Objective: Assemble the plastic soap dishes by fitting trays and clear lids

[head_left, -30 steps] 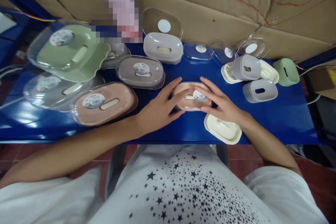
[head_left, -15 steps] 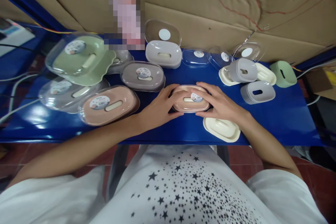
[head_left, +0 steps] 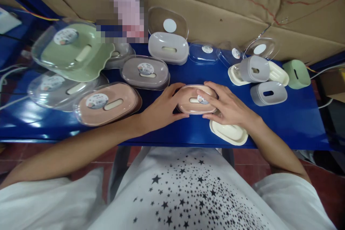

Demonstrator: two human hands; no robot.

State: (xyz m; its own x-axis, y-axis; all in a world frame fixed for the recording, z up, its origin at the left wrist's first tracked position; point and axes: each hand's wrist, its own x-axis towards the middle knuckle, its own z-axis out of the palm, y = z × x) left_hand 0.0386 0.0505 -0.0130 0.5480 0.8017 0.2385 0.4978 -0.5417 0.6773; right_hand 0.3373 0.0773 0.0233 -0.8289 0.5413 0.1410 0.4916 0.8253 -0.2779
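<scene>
head-worn view, close, down over blue table [head_left: 296,122]

Pink soap box [head_left: 196,100], blue table [head_left: 296,122], star-speckled white shirt [head_left: 194,194]

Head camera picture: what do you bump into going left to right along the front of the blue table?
Big pink lidded soap box → left hand → small pink soap box with clear lid → right hand → grey slotted soap box base.

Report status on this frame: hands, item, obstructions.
Left hand and right hand both clasping pink soap box on blue table. Cream tray touching right wrist. Nothing blocking.
</scene>
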